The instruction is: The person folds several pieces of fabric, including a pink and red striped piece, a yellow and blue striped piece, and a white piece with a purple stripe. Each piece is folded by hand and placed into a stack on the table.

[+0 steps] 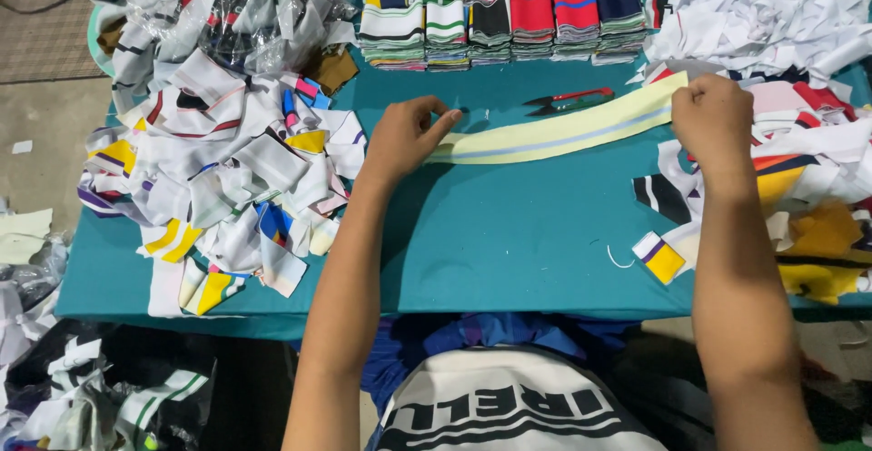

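Spanning the gap between both hands: one pale yellow knit strip (559,131) with a light blue stripe down its middle, lying flat on the teal table (509,242). Long axis runs left to right, tilted so the right end sits farther from the person than the left. Left hand (406,135): fingers pinched on the strip's near left end. Right hand (713,117): closed in a fist over the far right end. Each hand holds one end, so neither is nearer to the strip. Red-handled thread snips (570,99): just beyond the strip's middle, untouched. Loose heap of mixed striped pieces (227,169): left of the left hand. Second loose heap (799,151): under and right of the right hand. Folded stacks of striped pieces (495,19): in rows along the far edge.
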